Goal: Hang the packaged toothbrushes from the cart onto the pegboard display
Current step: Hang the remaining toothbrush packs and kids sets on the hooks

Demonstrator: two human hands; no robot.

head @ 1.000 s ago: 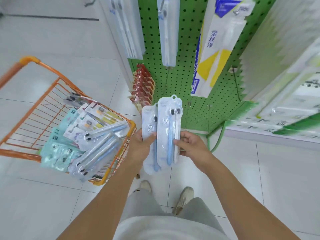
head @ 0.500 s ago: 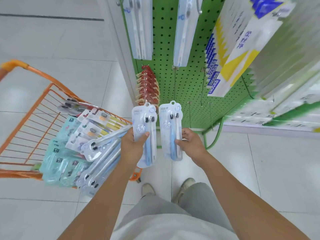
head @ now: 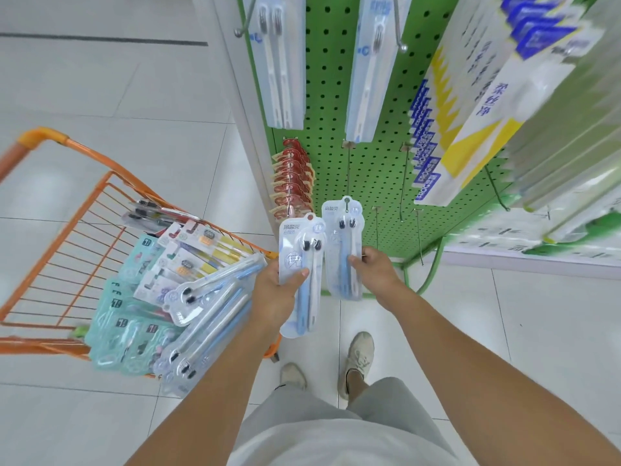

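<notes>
— So how far along is the hanging job, would you say?

— Early to middling, I'd judge. The orange cart holds a big heap of toothbrush packs, clear ones and teal ones and some with yellow, piled against its near corner. All of that is left to do.

— And the hands?

— Each one grasps a pack. The left hand clasps a clear blister pack with its thumb across the front, upright, just beside the cart. The right hand pinches a second pack by its right edge, held a little higher and nearer the green pegboard.

— Is either one on a hook?

— Not yet. The second pack's hang hole sits near the tip of a bare hook, but I cannot tell if they touch. Several more bare hooks stand to the right of it.

— Anything hung already?

— Similar clear packs hang on the upper row, and a red stack fills a hook at the left. Whether those came from the cart, I cannot say.

— So what remains?

— These two packs, then the whole pile in the cart.
</notes>
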